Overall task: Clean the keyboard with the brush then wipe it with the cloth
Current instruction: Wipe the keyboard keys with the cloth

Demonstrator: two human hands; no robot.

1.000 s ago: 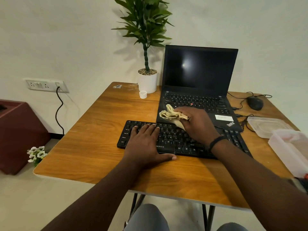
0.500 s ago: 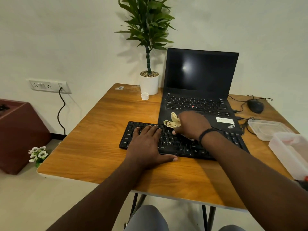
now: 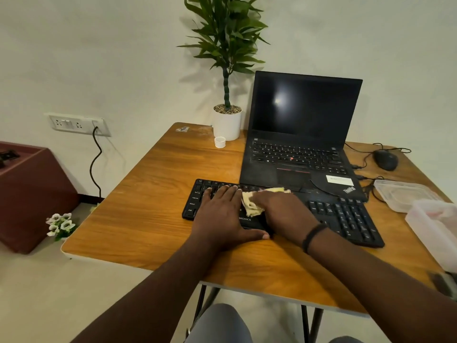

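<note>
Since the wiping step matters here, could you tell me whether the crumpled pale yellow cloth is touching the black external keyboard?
Touching. The head view shows the right hand pressing the crumpled pale yellow cloth onto the black external keyboard, with no gap visible.

A small office or home workspace is shown, with a wooden desk [image 3: 153, 194] set against a plain pale wall. An open laptop [image 3: 304, 134], a separate keyboard [image 3: 346, 214] and a wired mouse [image 3: 385, 159] are laid out on it, beside a potted plant [image 3: 227, 115]. A socket strip [image 3: 76, 124] with a cable plugged in is mounted on the wall.
</note>
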